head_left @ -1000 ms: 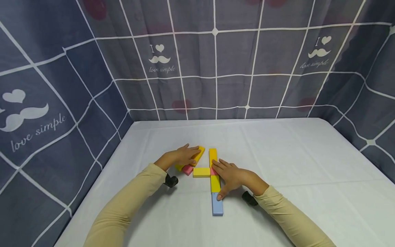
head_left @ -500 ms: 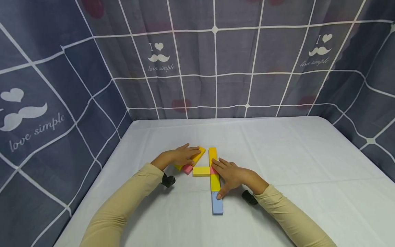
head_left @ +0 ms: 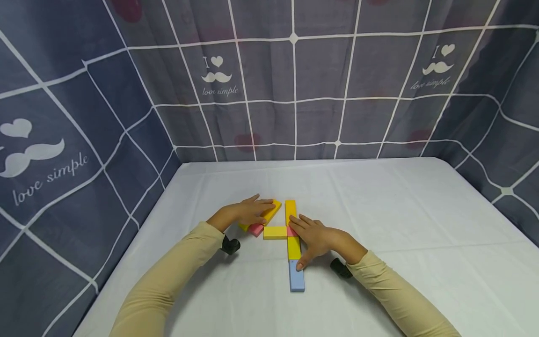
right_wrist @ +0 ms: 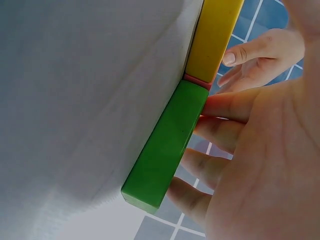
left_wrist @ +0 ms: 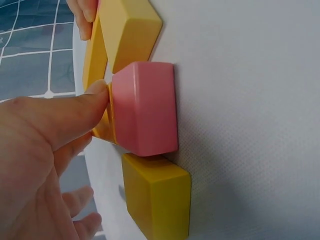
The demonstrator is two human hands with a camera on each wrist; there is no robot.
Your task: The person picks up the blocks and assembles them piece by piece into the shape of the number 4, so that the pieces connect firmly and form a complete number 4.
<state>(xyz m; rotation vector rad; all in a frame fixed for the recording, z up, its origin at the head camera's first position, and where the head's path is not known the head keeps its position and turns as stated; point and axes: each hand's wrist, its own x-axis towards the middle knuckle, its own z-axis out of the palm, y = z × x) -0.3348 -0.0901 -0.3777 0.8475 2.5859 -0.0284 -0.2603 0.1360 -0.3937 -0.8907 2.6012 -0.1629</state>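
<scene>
Blocks lie in a figure on the white table. The left hand (head_left: 251, 210) pinches a slanted yellow block (head_left: 273, 210) between thumb and fingers. At its near end sits a pink block (left_wrist: 150, 110), flanked by another yellow block (left_wrist: 167, 200). The right hand (head_left: 316, 238) lies with fingers spread over a straight row: an orange-yellow block (head_left: 290, 209), a pink block (head_left: 290, 231), a yellow block (head_left: 293, 248) and a blue block (head_left: 296, 281), which the thumb touches. The fingers also touch a green block (right_wrist: 165, 145), hidden under the hand in the head view.
A short yellow block (head_left: 274, 232) bridges the left group and the row. White cloth (head_left: 379, 210) covers the table. Dark checked curtains (head_left: 269, 121) stand behind it and on both sides. A black wrist camera (head_left: 230, 245) hangs under the left wrist, another (head_left: 340, 268) under the right.
The left wrist has shifted slightly left, and the slanted yellow block's far end sits a touch further right. The right hand stays in place on the row.
</scene>
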